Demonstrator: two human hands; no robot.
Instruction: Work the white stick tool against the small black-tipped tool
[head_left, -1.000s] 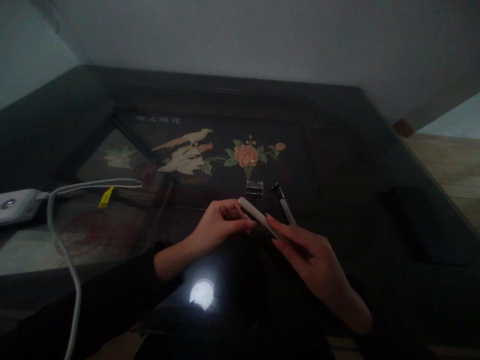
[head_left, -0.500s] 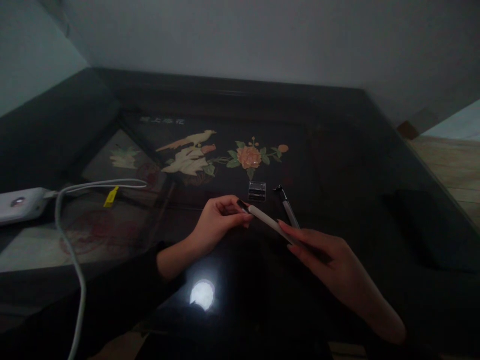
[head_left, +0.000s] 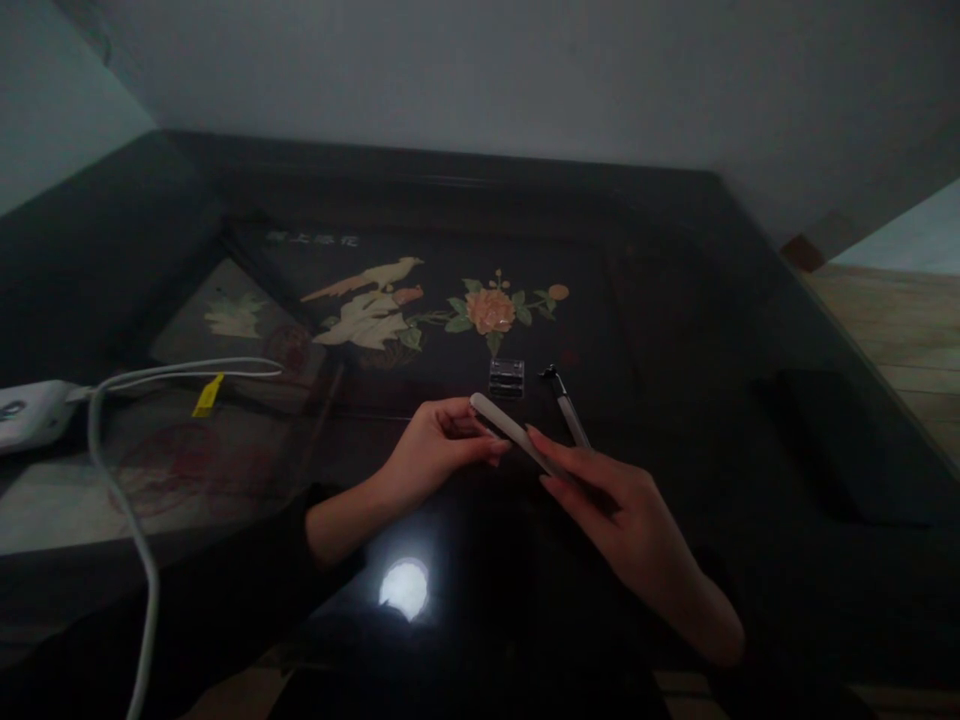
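Observation:
A slim, pale stick-shaped handle (head_left: 502, 420) points up and left above the dark table. My right hand (head_left: 619, 510) pinches its lower end between thumb and fingers. Close under the handle's far end, my left hand (head_left: 431, 445) has thumb and fingertips drawn together; what they grip is too dark to make out. Just beyond the hands lies a small clear case (head_left: 507, 378) with dark bars inside. To its right, a silver-grey tool with a dark angled head (head_left: 568, 405) rests on the table, its near end hidden behind my right hand.
A white device (head_left: 34, 415) with a white cable (head_left: 127, 500) and yellow tag (head_left: 208, 396) lies at the left. Bird and flower inlay (head_left: 491, 310) decorates the glossy table (head_left: 675, 300). A dark flat object (head_left: 847, 450) is at the right; a grey wall stands behind.
My right hand has moved left, bringing the pale handle's far end over my left fingertips. The black tip seen there earlier no longer shows. The view has shifted slightly.

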